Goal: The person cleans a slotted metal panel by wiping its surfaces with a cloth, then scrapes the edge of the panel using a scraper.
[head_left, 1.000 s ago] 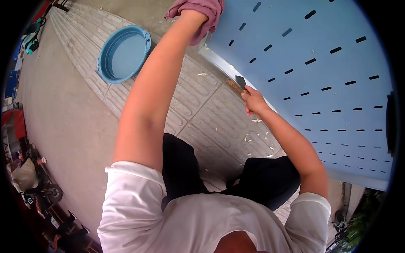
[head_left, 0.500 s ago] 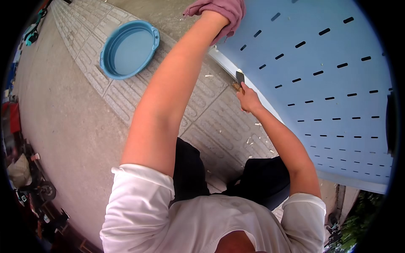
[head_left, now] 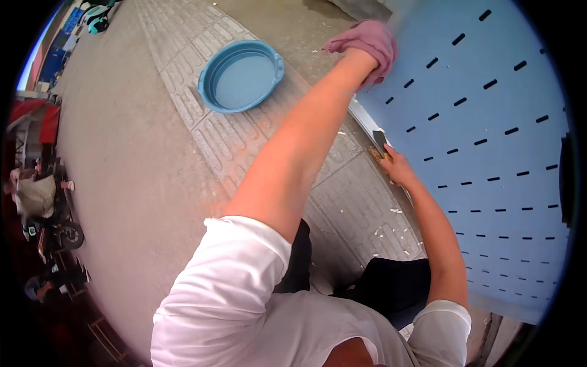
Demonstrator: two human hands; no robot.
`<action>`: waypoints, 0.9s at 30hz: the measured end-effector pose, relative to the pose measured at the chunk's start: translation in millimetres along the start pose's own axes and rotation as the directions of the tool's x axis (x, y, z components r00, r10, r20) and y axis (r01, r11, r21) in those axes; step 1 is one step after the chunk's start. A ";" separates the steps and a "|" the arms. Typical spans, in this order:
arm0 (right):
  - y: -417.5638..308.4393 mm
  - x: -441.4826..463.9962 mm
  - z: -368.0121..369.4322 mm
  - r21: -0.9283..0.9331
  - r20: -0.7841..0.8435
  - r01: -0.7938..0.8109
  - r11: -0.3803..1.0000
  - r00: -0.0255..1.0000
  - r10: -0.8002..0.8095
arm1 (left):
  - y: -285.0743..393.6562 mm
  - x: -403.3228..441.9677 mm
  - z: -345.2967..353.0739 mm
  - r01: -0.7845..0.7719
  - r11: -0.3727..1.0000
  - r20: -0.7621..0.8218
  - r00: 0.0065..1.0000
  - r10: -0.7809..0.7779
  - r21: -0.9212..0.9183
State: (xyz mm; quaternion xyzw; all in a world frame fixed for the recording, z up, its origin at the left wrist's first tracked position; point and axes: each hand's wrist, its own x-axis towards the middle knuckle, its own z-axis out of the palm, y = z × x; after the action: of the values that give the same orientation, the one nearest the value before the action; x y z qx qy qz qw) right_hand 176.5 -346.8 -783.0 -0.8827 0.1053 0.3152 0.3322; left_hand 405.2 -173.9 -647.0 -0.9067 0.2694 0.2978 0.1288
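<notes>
A mauve cloth (head_left: 372,38) covers most of my left hand (head_left: 362,56), which reaches far forward beside the blue slotted panel (head_left: 483,116). The fingers of that hand are hidden, but the cloth stays bunched around it. My right hand (head_left: 398,168) is closed around the handle of a scraper (head_left: 380,140). Its dark flat blade lies at the pale lower edge (head_left: 367,119) of the panel, with a bit of whitish material at the tip.
A round blue basin (head_left: 241,76) stands on the textured paving (head_left: 205,131) to the left. Pale scraps (head_left: 391,235) lie scattered on the ground near my knees. Parked bikes (head_left: 64,232) line the far left.
The whole view has swung, so basin, panel and both arms appear further right and lower. My left hand still has the cloth, and the scraper remains at the panel's lower edge.
</notes>
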 end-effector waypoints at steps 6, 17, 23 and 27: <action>58.2 34.0 19.8 0.069 -0.044 0.273 0.959 0.962 -0.271 | 41.0 -129.2 15.0 0.184 0.977 0.155 0.974 -0.166 -0.112; 55.1 70.8 19.5 0.469 0.064 0.302 0.830 0.925 -0.373 | 117.2 -154.7 134.8 -0.664 0.122 -0.644 0.746 0.170 -0.738; 50.2 29.8 -12.2 0.246 0.017 0.302 0.921 0.949 -0.316 | 140.2 -213.3 128.2 0.108 -0.956 -0.604 0.754 0.257 -0.273; 49.3 7.5 -38.8 0.059 -0.057 0.301 0.952 0.953 -0.298 | 145.8 -241.3 103.4 -0.008 -0.853 -0.589 0.726 0.354 -0.522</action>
State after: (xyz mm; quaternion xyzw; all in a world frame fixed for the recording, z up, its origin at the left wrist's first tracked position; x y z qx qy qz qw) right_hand 181.7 -409.4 -790.7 -0.8841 -0.0114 0.2363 0.4030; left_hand 110.6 -153.6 -592.2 -0.2200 0.1132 0.4501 -0.8580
